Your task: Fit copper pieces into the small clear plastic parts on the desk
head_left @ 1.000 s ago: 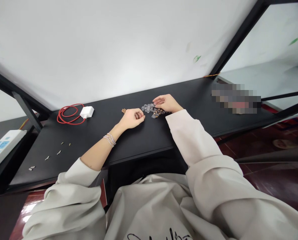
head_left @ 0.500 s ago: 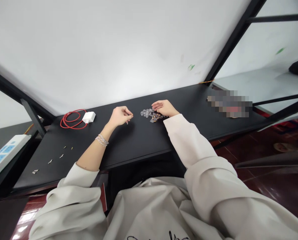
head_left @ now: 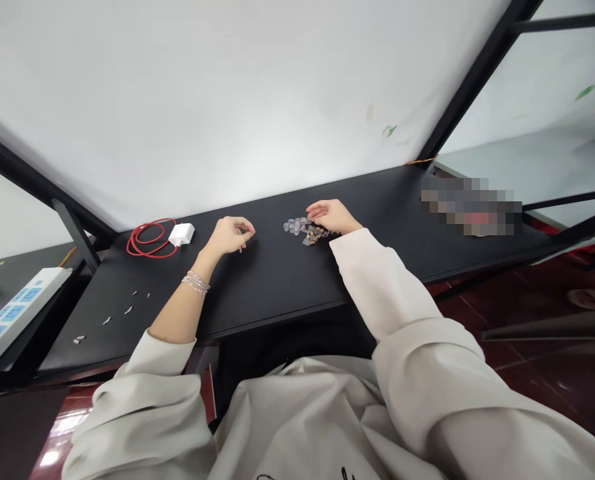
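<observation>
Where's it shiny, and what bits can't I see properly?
Head view: white glare on the red floor, lower left; same view, blocky squares hide something on the black desk, right; same view, clear beads by the right hand look too small for fine detail.

Bright, diffuse light; white wall point(head_left: 257, 133) softly aglow; floor point(head_left: 72, 420) glare below near left corner of black tabletop point(head_left: 277, 287); pixelation at right end.

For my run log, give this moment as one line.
left hand: thumb near fingers, contents unclear | right hand: at beads on black table | red cable: beside white charger
</observation>
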Demonstrator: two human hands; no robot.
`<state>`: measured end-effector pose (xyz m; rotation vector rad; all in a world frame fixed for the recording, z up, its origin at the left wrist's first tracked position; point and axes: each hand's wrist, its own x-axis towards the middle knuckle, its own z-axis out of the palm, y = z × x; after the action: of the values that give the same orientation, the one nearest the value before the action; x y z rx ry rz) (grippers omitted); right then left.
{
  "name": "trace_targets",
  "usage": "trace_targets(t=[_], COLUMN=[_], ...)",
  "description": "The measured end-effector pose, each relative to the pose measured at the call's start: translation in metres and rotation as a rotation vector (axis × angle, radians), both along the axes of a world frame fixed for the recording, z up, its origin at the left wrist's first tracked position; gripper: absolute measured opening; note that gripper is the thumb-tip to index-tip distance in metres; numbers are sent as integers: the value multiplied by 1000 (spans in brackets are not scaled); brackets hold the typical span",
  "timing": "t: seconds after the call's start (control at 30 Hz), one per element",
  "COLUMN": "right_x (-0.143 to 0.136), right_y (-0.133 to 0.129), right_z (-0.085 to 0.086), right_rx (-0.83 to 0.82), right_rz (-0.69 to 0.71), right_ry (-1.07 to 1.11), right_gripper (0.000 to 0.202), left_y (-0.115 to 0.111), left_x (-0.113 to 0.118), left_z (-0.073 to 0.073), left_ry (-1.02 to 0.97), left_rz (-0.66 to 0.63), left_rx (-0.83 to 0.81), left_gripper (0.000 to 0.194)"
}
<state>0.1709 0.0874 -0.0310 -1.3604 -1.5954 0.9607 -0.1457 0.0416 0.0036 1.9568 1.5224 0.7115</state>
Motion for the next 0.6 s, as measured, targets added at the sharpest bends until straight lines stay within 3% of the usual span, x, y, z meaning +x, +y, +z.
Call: trace_targets(t=[0.2,0.37,0.6], right_x=[0,1,1], right_y=[0,0,-1], right_z=[0,0,2], right_rx=[-6,-12,-5], right_rz=[-3,8,15], right_ry=[-9,-12,-38], right_gripper=[35,34,35], left_y=[1,-3,-7], left_x=[-3,-15,-33], left_z=[3,17,20], left_ry=[14,121,155], left_rz=[7,32,-177], left_rx=[-2,57,-214], left_gripper=[8,7,25])
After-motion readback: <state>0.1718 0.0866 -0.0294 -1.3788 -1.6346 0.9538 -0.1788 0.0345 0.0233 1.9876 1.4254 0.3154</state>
